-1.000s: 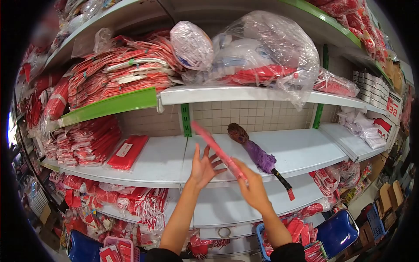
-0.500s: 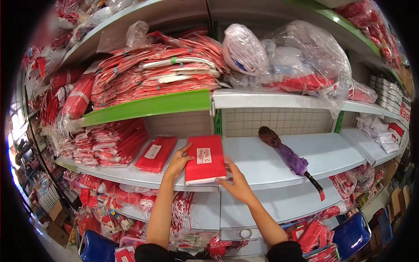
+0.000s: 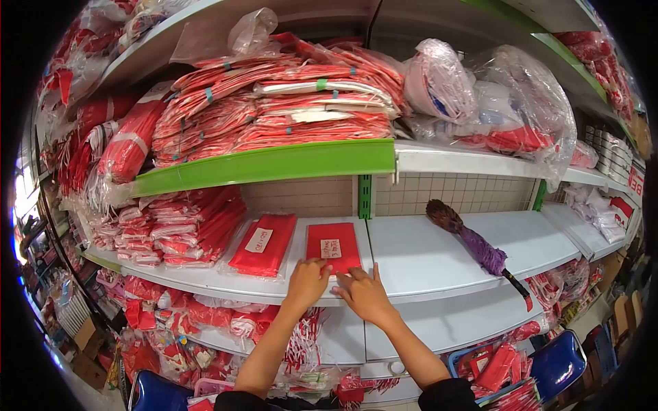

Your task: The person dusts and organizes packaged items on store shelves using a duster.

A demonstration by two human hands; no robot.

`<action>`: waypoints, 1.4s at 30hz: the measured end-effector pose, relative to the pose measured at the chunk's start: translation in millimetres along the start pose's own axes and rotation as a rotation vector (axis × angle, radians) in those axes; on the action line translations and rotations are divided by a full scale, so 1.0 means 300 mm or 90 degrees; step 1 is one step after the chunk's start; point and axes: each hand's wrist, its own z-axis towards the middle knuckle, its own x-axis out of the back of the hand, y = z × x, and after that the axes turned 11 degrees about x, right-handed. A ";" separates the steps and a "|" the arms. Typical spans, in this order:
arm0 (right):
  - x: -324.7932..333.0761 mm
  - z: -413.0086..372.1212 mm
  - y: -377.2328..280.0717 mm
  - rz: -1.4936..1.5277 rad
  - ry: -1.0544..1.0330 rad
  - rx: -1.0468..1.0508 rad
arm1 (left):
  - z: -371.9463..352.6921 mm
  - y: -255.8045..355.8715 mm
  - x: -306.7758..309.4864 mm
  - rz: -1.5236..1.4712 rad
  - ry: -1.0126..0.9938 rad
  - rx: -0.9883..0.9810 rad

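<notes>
A flat red packet with a white handwritten label [image 3: 333, 246] lies on the white shelf [image 3: 425, 260], just right of a similar red packet [image 3: 264, 243]. My left hand [image 3: 306, 282] rests with its fingers on the packet's near left corner. My right hand [image 3: 363, 293] presses flat against the packet's near edge at the shelf front. Neither hand grips it.
A purple duster with a black handle [image 3: 480, 250] lies diagonally on the shelf to the right. Stacks of red and white goods [image 3: 185, 229] fill the shelf's left end and the shelf above [image 3: 274, 109]. Blue baskets [image 3: 548, 363] sit low at the right.
The red packet, held up edge-on a second ago, was laid flat on the shelf and slid back beside the other packet. Both hands now rest at its near edge. The view shifted left.
</notes>
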 end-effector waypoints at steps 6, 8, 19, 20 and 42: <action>-0.118 0.077 -0.002 0.003 0.073 -0.023 | 0.047 -0.094 -0.067 0.009 0.062 -0.043; -0.112 0.076 -0.001 0.025 0.101 -0.016 | 0.055 -0.110 -0.075 0.004 0.070 -0.053; -0.095 0.053 -0.020 0.060 0.147 -0.015 | -0.004 -0.065 -0.043 -0.029 0.138 -0.016; -0.095 0.054 -0.018 0.058 0.150 -0.012 | -0.006 -0.068 -0.047 -0.024 0.149 -0.018; -0.091 0.020 -0.029 0.016 0.184 0.066 | -0.426 -0.097 0.015 -0.113 0.290 -0.057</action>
